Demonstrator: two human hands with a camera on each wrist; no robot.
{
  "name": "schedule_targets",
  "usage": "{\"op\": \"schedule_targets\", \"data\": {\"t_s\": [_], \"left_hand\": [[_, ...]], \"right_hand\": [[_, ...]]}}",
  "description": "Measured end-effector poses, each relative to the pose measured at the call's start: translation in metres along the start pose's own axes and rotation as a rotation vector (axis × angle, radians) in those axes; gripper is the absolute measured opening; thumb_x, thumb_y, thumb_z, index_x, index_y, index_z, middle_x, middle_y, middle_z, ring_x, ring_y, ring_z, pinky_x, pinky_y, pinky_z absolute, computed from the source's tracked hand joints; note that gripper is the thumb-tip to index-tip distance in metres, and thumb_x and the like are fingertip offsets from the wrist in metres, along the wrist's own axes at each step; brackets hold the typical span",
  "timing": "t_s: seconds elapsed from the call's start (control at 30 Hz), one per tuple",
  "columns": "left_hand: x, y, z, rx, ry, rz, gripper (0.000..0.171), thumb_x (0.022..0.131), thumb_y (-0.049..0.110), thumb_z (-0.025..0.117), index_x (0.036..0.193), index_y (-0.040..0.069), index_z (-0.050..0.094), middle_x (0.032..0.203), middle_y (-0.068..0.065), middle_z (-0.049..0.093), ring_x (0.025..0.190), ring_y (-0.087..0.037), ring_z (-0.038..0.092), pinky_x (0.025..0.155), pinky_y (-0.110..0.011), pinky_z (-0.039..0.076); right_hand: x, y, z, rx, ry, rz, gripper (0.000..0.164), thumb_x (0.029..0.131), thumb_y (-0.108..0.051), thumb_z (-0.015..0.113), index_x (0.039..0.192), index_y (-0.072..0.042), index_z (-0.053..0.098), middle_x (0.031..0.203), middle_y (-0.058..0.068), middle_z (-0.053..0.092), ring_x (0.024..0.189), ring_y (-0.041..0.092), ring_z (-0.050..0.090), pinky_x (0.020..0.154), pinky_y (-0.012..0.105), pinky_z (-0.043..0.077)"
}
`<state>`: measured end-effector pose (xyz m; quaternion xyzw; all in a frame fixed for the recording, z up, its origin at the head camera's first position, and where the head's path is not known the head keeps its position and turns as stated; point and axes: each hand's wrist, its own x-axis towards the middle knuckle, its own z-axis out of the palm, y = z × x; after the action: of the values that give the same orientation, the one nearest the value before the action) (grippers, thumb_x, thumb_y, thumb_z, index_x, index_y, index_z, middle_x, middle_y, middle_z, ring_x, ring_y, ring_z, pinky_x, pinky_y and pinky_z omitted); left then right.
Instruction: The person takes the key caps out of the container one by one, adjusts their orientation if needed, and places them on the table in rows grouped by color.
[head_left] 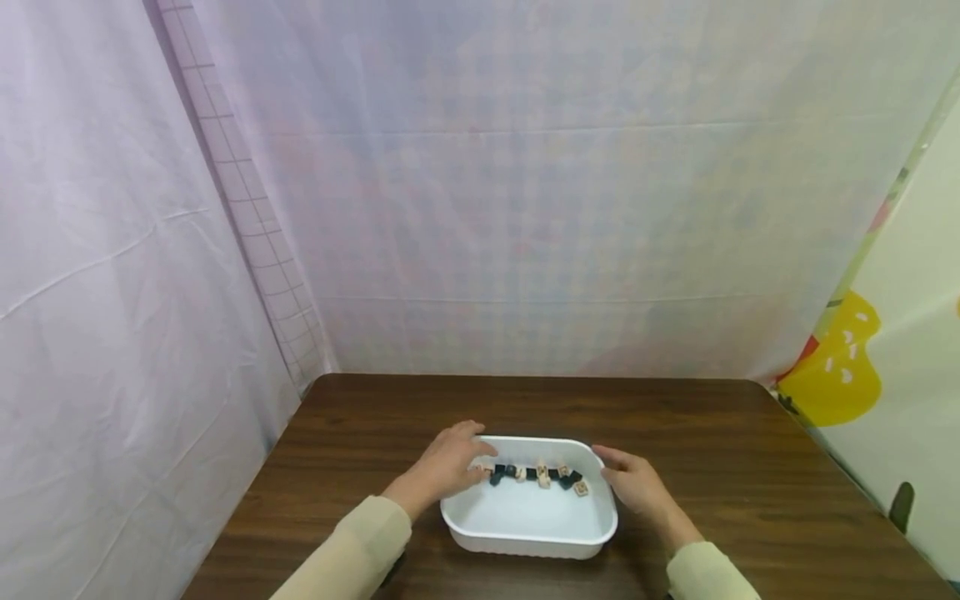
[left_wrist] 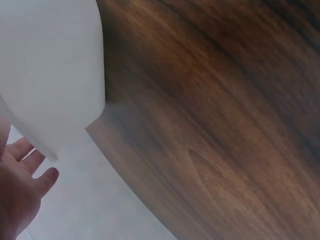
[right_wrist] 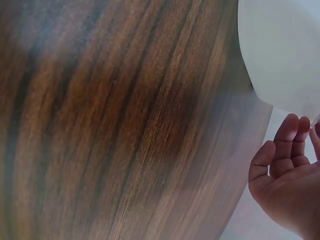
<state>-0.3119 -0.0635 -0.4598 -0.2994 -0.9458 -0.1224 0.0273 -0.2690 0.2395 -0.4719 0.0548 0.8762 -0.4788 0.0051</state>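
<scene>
A white oblong tray [head_left: 534, 508] with rounded corners sits on the wooden table. Small cream and black cubes [head_left: 543, 473], several of each, lie in a loose row along its far side; some cream ones carry dark marks. My left hand [head_left: 448, 460] holds the tray's far left rim, its thumb over the inside and hiding the row's left end. At the right rim, my right hand [head_left: 636, 482] grips the edge between thumb and fingers. From below, the left wrist view shows the tray's wall [left_wrist: 55, 65] above the left fingers [left_wrist: 34, 159]. Loosely bent right fingers [right_wrist: 287, 132] reach its rim.
The dark brown wooden table [head_left: 360, 425] extends around the tray. A pale curtain [head_left: 525, 208] hangs behind its far edge, and another white curtain [head_left: 112, 275] hangs at the left. On the right, a white sheet bears a yellow print [head_left: 836, 375].
</scene>
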Motion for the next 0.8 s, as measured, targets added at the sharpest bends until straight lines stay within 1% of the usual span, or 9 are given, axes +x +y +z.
{"op": "schedule_targets", "data": {"t_s": [0.13, 0.3, 0.47, 0.57, 0.7, 0.8], "left_hand": [[0.004, 0.000, 0.004, 0.025, -0.018, 0.027, 0.029, 0.089, 0.024, 0.075, 0.118, 0.022, 0.073, 0.147, -0.012, 0.048, 0.139, -0.032, 0.038, 0.113, -0.050, 0.028], [0.010, 0.002, 0.008, 0.041, -0.053, 0.032, 0.026, 0.087, 0.023, 0.076, 0.113, 0.026, 0.075, 0.148, -0.011, 0.048, 0.140, -0.031, 0.037, 0.114, -0.047, 0.027], [0.015, 0.003, 0.012, 0.109, -0.072, 0.039, 0.026, 0.086, 0.024, 0.078, 0.111, 0.030, 0.076, 0.151, -0.009, 0.043, 0.143, -0.031, 0.033, 0.114, -0.048, 0.027], [0.018, 0.004, 0.015, 0.150, -0.076, 0.051, 0.026, 0.085, 0.024, 0.079, 0.110, 0.031, 0.077, 0.153, -0.007, 0.040, 0.144, -0.030, 0.030, 0.115, -0.049, 0.025], [0.021, 0.005, 0.018, 0.202, -0.060, 0.091, 0.025, 0.083, 0.023, 0.080, 0.107, 0.032, 0.077, 0.153, -0.007, 0.041, 0.144, -0.030, 0.031, 0.115, -0.049, 0.026], [0.023, 0.006, 0.020, 0.241, -0.061, 0.107, 0.024, 0.084, 0.022, 0.079, 0.106, 0.033, 0.077, 0.153, -0.007, 0.041, 0.143, -0.029, 0.032, 0.114, -0.049, 0.026]], "right_hand": [[-0.001, 0.000, 0.000, 0.013, 0.003, 0.002, 0.042, 0.095, -0.003, 0.051, 0.136, 0.003, 0.056, 0.139, 0.031, 0.050, 0.127, 0.048, 0.047, 0.102, 0.059, 0.039], [-0.002, -0.001, 0.002, 0.026, 0.006, 0.005, 0.042, 0.096, -0.003, 0.051, 0.137, 0.002, 0.055, 0.139, 0.031, 0.049, 0.127, 0.048, 0.047, 0.101, 0.058, 0.040], [-0.002, 0.001, 0.003, 0.040, 0.017, -0.008, 0.041, 0.096, -0.001, 0.051, 0.136, 0.003, 0.055, 0.137, 0.032, 0.050, 0.125, 0.048, 0.048, 0.100, 0.057, 0.042], [-0.002, 0.002, 0.004, 0.047, 0.019, -0.010, 0.041, 0.096, -0.001, 0.050, 0.136, 0.003, 0.055, 0.136, 0.032, 0.051, 0.125, 0.048, 0.048, 0.099, 0.056, 0.042], [-0.003, 0.002, 0.004, 0.055, 0.022, -0.016, 0.041, 0.096, -0.001, 0.051, 0.136, 0.003, 0.055, 0.136, 0.032, 0.052, 0.123, 0.048, 0.050, 0.098, 0.055, 0.043], [-0.004, 0.001, 0.003, 0.056, 0.025, -0.018, 0.040, 0.096, -0.001, 0.051, 0.135, 0.003, 0.056, 0.135, 0.032, 0.052, 0.122, 0.047, 0.051, 0.097, 0.054, 0.044]]}}
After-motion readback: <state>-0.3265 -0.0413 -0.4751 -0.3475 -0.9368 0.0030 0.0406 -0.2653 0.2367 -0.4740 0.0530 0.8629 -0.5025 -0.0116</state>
